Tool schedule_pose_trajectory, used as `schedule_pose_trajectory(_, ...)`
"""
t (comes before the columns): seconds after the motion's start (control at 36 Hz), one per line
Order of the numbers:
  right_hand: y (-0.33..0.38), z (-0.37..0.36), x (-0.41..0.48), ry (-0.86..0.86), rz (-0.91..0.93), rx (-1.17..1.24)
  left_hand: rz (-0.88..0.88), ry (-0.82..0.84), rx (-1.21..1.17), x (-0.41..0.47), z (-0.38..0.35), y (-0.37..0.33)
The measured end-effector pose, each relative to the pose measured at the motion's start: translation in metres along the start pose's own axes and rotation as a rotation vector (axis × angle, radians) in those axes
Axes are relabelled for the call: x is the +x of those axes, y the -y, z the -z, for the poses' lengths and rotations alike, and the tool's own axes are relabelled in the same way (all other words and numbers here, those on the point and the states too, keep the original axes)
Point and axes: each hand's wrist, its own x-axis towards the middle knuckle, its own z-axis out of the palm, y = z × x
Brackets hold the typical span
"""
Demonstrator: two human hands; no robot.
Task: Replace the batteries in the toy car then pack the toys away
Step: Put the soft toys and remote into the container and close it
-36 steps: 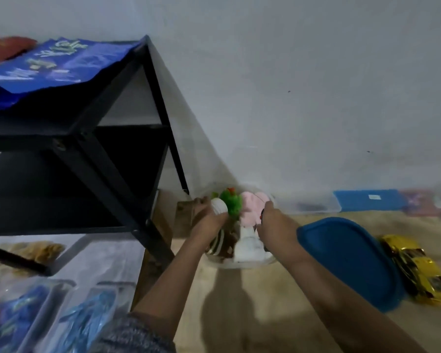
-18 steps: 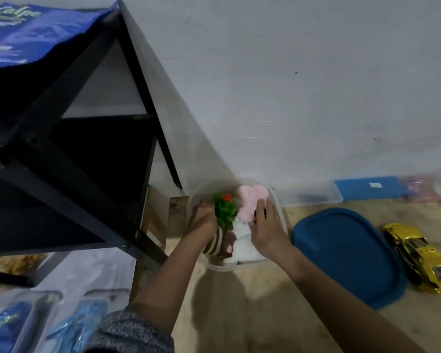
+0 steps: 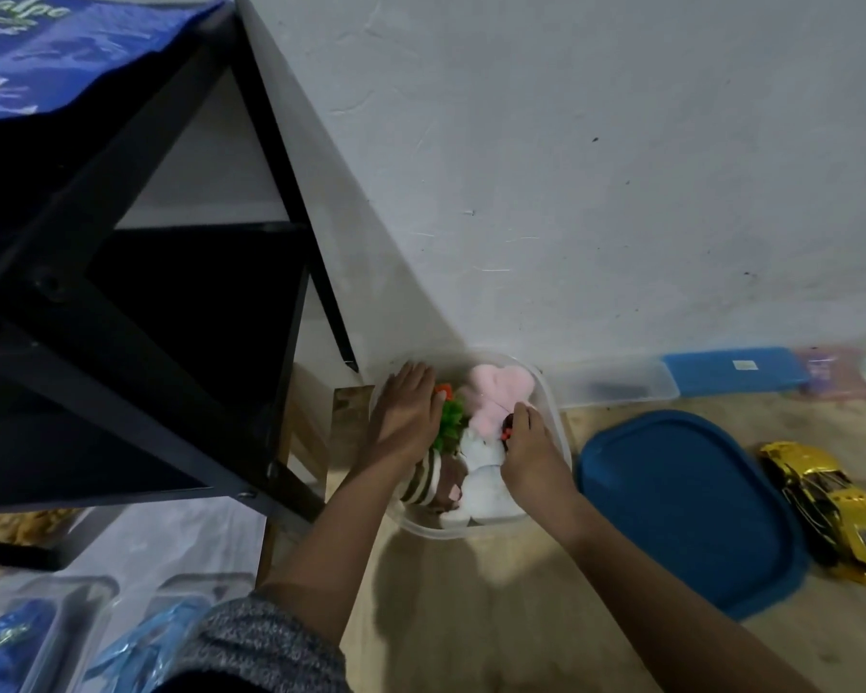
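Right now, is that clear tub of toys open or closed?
Open. The clear tub has no cover; its blue lid lies flat on the floor beside it, and both hands reach inside.

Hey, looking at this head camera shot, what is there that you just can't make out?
- Small dark and red object at the right hand: fingers cover most of it.
- Green toy in the clear tub: partly under the left hand.
- Gold toy car: battery cover unseen from above.
- Blue bag: top edge crops it.

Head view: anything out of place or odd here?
The gold toy car lies on the floor outside the clear tub, beyond the blue lid, which is off. Both hands press soft toys into the tub. Nothing spilled.
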Motion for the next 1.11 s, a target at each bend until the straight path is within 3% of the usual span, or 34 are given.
schedule_pose_trajectory(0.11,-0.001,-0.002,0.001,-0.023,-0.009,-0.011,0.039,0.062,0.041,-0.002,-0.003,-0.001)
schedule_pose_trajectory(0.31,-0.001,-0.009,0.005,-0.071,-0.026,0.029,0.173,0.270,-0.225,-0.006,-0.007,-0.005)
schedule_pose_trajectory(0.58,0.002,-0.013,0.015,0.161,-0.078,-0.012,0.141,0.301,-0.249,-0.004,-0.023,0.002)
schedule_pose_trajectory(0.75,0.004,-0.007,0.011,0.141,-0.020,-0.081,0.146,0.252,-0.300,-0.011,-0.016,0.000)
schedule_pose_trajectory(0.86,0.006,0.009,0.004,0.097,0.061,0.008,0.173,0.156,-0.334,-0.016,-0.009,-0.016)
schedule_pose_trajectory(0.97,-0.004,0.045,-0.010,-0.118,0.121,0.124,0.092,-0.013,-0.465,-0.029,-0.002,-0.052)
schedule_pose_trajectory(1.11,-0.058,0.099,-0.030,-0.328,0.003,0.205,-0.080,-0.164,-0.558,-0.050,-0.002,-0.113)
